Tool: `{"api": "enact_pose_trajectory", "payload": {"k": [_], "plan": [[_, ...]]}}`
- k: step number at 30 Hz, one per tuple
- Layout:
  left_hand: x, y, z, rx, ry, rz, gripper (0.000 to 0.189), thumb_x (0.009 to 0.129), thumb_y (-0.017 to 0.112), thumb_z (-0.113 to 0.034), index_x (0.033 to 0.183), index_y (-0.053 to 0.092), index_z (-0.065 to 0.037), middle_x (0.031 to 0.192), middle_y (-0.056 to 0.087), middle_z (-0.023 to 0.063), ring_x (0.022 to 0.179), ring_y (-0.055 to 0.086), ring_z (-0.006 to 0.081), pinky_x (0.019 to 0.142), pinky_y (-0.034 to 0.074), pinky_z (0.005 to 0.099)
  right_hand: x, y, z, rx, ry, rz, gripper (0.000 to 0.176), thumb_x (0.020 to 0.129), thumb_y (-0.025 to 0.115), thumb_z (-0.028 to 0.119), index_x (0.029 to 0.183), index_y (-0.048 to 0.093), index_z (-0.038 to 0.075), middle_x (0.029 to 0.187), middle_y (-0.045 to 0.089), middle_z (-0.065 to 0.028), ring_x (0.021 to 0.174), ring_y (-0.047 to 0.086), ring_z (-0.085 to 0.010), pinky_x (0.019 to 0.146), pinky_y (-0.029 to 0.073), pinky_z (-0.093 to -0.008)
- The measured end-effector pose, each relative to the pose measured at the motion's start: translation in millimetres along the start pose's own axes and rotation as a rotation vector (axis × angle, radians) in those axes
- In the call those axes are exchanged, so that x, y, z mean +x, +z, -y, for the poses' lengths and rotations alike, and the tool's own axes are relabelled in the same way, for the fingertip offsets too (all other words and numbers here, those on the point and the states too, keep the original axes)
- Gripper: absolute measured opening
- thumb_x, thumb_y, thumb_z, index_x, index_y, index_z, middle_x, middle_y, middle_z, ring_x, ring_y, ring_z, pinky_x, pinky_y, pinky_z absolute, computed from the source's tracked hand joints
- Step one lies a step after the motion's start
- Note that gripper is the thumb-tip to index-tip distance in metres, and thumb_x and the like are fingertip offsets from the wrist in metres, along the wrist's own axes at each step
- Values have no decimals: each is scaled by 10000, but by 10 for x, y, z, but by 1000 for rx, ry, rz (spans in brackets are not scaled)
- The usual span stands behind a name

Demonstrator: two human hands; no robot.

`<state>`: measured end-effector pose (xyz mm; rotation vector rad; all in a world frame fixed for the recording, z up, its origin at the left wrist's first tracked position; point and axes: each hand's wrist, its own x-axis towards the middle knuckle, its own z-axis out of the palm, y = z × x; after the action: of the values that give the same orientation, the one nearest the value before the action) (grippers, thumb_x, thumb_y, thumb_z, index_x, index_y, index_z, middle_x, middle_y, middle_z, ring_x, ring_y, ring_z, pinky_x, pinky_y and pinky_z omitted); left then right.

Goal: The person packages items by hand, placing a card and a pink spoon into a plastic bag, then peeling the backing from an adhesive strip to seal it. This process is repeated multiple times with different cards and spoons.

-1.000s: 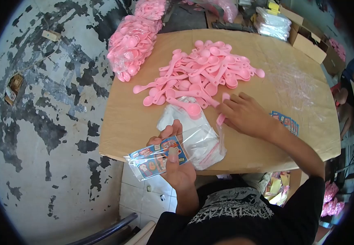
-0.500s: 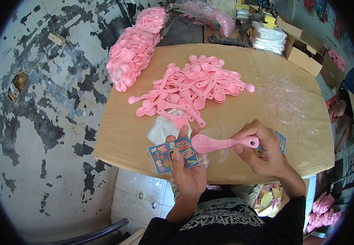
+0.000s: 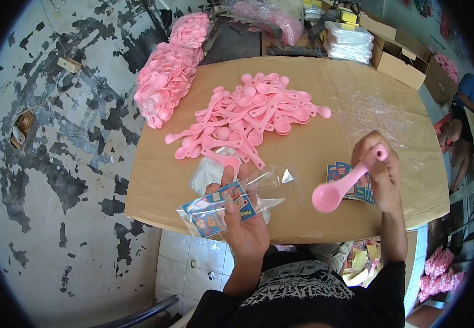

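Observation:
My left hand pinches a clear plastic bag with a blue printed card inside, its open end pointing right. A pink spoon is gripped in my right hand, its bowl toward the lower left and its holed handle end up. Under and behind that spoon lies a stack of blue cards on the table. White plastic bags lie just behind my left hand, partly under a spoon. A large heap of pink spoons spreads over the table's middle.
Bagged pink spoons stand at the table's back left edge. Thin plastic scraps lie at the right. Behind are stacked clear bags and an open cardboard box. Another person is at the far right.
My right hand has moved right and up with the spoon, away from the bag, and tilted it. The bag in my left hand now shows its spread open end. The view has shifted slightly.

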<state>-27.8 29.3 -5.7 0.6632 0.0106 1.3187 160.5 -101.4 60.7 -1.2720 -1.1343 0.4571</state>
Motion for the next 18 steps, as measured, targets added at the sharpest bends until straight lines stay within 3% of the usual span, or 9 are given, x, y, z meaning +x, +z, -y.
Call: {"api": "enact_pose_trajectory", "payload": {"k": [2,5,8,12,18], "plan": [[10,-23,22,45,53,76,382,984,515,-182,1329,372,-101,1439,415,188,1337,390,389,1154,290,517,53,-5,134,-58,113,184,210,932,501,65,1129,524,-3,730,571,-26,547,563,-67,537,433,-210],[9,10,43,146,109,129,368,954,551,-137,1282,391,-96,1401,459,180,1298,448,372,1139,313,514,123,124,177,-93,221,427,209,937,544,91,1115,542,-18,717,577,-27,541,559,-62,518,421,-197],[4,43,72,259,162,177,368,918,578,-80,1242,406,-93,1341,518,169,1250,505,351,1122,334,512,126,244,76,-3,231,427,152,919,540,-4,1071,537,-12,725,569,-16,550,567,-63,523,431,-200],[24,9,88,409,230,238,353,874,599,-16,1178,436,-91,1209,601,145,1166,575,323,1104,355,511,79,294,-39,95,274,395,65,941,532,21,1003,526,1,708,564,-14,560,573,-64,521,428,-205],[54,-10,128,149,148,167,293,864,622,-15,1102,467,-88,1053,628,93,1055,617,273,1080,386,503,58,234,56,265,323,475,56,971,509,58,988,533,10,717,568,-24,575,581,-73,531,416,-215]]}}
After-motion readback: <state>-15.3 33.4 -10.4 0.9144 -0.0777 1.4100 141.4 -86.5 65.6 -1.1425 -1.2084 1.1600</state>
